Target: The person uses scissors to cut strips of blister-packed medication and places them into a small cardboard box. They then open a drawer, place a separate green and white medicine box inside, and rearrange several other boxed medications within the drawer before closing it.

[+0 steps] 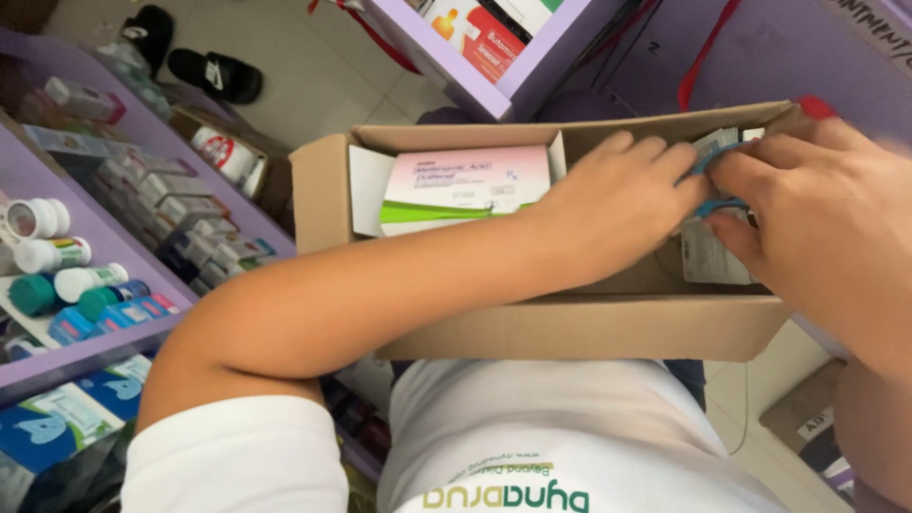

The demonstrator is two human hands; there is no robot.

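Between purple shelves [104, 242], both hands' fingers [665, 157] grip a blue band [714, 204] in a cardboard box [579, 328].

I note an open brown cardboard box [532, 328] at centre. Inside, at its left end, lies a flat pink-and-white carton [465, 185] with a green stripe. At the right end, small white packets [708, 252] sit under both hands — a blue band around them. Upper shelf: a red-and-white carton [489, 43]. Left shelves — white bottles [47, 252], teal-capped bottles [90, 299], rows of small boxes [195, 228], and blue-and-white cartons [57, 423] below.
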